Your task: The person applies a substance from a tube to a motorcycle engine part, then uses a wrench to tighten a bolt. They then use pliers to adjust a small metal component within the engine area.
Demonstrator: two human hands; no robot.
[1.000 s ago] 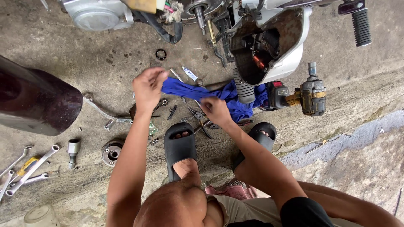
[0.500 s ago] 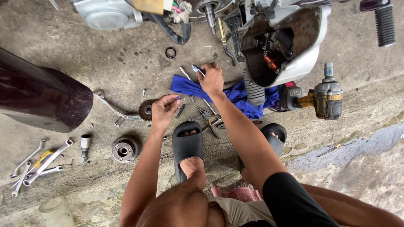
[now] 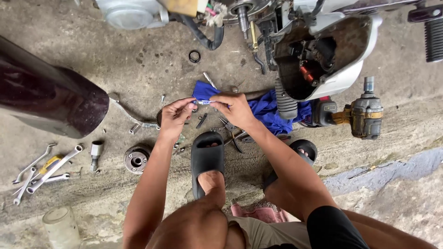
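Both hands meet over the concrete floor, above a blue cloth [image 3: 270, 110]. My left hand [image 3: 176, 116] and my right hand [image 3: 236, 109] together pinch a small slim blue-and-white tube [image 3: 203, 102], one hand at each end. Pliers [image 3: 232, 133] and small metal parts lie on the floor just under the hands. My feet in black slide sandals [image 3: 207, 157] are planted below, knees bent.
An opened motorcycle engine casing [image 3: 323, 55] stands at the top right. A yellow-black impact wrench [image 3: 355, 115] lies right. A dark cylindrical part [image 3: 46, 99] lies left, several wrenches [image 3: 41, 168] and a round clutch-like part [image 3: 137, 159] lower left, a black ring [image 3: 194, 56] up top.
My right hand picked the small tube up from beside the blue cloth and brought it toward my left hand. Now both hands hold it together.
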